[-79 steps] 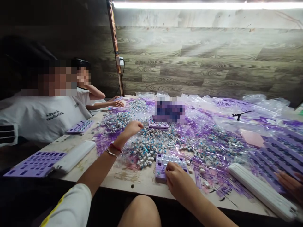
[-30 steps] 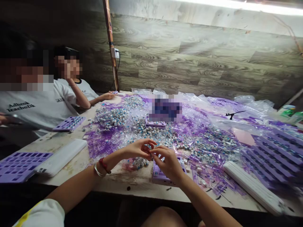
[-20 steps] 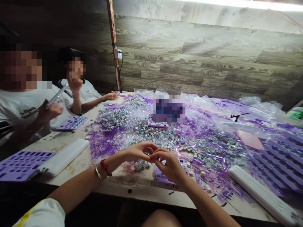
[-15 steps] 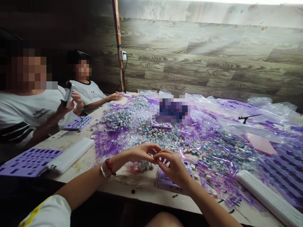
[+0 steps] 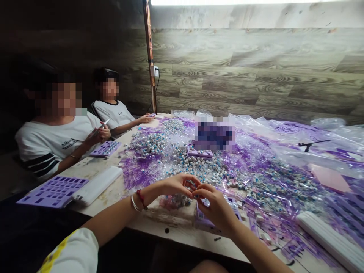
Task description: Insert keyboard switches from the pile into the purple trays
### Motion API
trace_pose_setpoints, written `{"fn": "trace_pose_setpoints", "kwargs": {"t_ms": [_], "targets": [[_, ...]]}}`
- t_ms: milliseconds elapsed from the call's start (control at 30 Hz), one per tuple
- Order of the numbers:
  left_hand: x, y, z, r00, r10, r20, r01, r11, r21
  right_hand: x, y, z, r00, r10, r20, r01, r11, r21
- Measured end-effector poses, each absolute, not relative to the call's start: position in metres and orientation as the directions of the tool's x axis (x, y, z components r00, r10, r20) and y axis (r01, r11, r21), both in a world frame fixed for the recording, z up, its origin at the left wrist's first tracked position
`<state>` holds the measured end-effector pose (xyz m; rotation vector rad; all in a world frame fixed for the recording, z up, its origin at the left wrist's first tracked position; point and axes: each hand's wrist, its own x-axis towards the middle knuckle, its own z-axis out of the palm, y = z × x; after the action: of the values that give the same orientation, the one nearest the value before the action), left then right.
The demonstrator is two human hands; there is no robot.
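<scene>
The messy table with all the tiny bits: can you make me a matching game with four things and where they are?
Things:
1. Red bracelet
2. Power outlet
3. Flat pink piece
4. Nearest purple case

Places:
A. Partly hidden by the right hand
B. Fixed to the tall, thin pole
C. Around the wrist of the left hand
D. On the right side of the table, farther back than the long white bar there

Right pairs: 1-C, 2-B, 3-D, 4-A.

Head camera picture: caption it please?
Left hand and right hand meet near a purple keyboard case and heaped keyboard switches.
</scene>
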<state>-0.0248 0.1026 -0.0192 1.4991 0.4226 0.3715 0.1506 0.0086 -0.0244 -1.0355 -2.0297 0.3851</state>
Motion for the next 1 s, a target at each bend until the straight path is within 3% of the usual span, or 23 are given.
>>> {"fn": "trace_pose_setpoints", "kwargs": {"t_ms": [233,367,433,500,533,567,767,1000], "targets": [[-0.028,0.102,-0.014,0.877,0.481,-0.015,-0.025,0.076,0.997,0.148,0.009,-0.020,-0.291,0.795,0.533,0.548,0.595,-0.588],[-0.031,0.112,-0.012,0.832,0.553,0.045,0.054,-0.160,0.986,0.149,0.008,-0.018,-0.273,0.819,0.504,0.589,0.557,-0.586],[-0.038,0.126,-0.012,0.711,0.691,0.128,0.227,-0.397,0.889,0.150,0.008,-0.017,-0.253,0.840,0.480,0.592,0.527,-0.610],[-0.051,0.146,-0.011,0.481,0.823,0.301,0.542,-0.549,0.636,0.150,0.009,-0.016,-0.236,0.854,0.463,0.582,0.506,-0.637],[-0.060,0.156,-0.010,0.355,0.856,0.377,0.708,-0.509,0.489,0.150,0.010,-0.016,-0.230,0.857,0.461,0.576,0.501,-0.646],[-0.069,0.166,-0.010,0.290,0.871,0.396,0.764,-0.460,0.453,0.150,0.010,-0.015,-0.227,0.857,0.462,0.572,0.501,-0.649],[-0.115,0.199,-0.017,0.172,0.920,0.351,0.894,-0.295,0.336,0.147,0.013,-0.016,-0.245,0.833,0.496,0.538,0.542,-0.645],[-0.117,0.205,-0.026,0.163,0.942,0.295,0.933,-0.245,0.266,0.148,0.016,-0.019,-0.247,0.818,0.520,0.521,0.565,-0.640]]}}
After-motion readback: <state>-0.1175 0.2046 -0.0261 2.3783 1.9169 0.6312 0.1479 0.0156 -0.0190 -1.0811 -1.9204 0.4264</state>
